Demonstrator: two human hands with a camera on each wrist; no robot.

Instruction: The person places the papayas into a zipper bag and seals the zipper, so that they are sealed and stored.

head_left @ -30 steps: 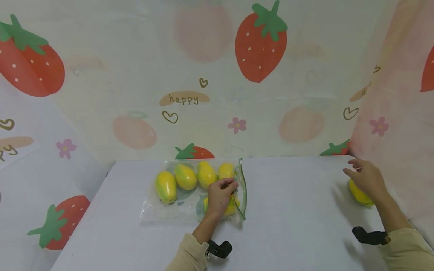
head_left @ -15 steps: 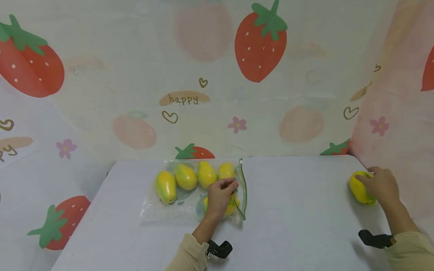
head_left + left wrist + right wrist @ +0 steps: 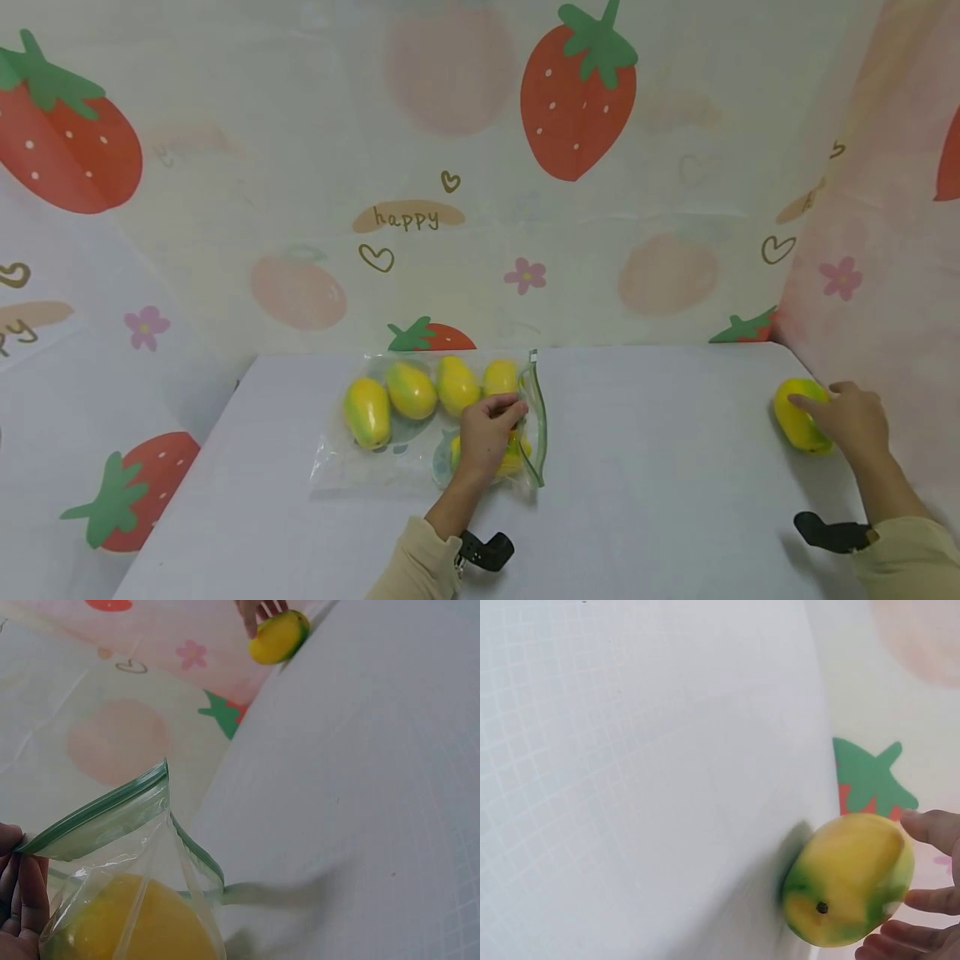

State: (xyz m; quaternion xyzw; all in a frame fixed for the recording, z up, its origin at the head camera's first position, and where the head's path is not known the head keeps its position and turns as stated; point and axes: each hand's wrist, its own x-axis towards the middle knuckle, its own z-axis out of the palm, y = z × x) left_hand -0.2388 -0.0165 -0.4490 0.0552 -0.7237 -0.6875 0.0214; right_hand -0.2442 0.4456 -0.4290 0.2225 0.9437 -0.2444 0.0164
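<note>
Near the table's right edge my right hand (image 3: 862, 421) has its thumb and fingertips on a yellow-green mango (image 3: 799, 417). In the right wrist view its fingers (image 3: 934, 900) lie along the right side of that mango (image 3: 847, 877), with the thumb at the upper end. My left hand (image 3: 486, 437) pinches the rim of a clear zip bag (image 3: 330, 467) lying on the table. Several mangoes are inside, one of them (image 3: 367, 412) at the bag's left; another sits partly behind my left hand. The left wrist view shows the bag's green zip strip (image 3: 105, 806) between thumb and fingers, its mouth parted.
The table (image 3: 652, 467) is covered in white, with a strawberry-print sheet (image 3: 577, 267) rising behind it. A pinkish sheet (image 3: 892, 333) hangs close beside the right hand. Black wrist mounts (image 3: 828, 533) project from both wrists.
My right hand has come down from above the mango to its right side, and its fingertips now meet it. The left hand and the bag have stayed put.
</note>
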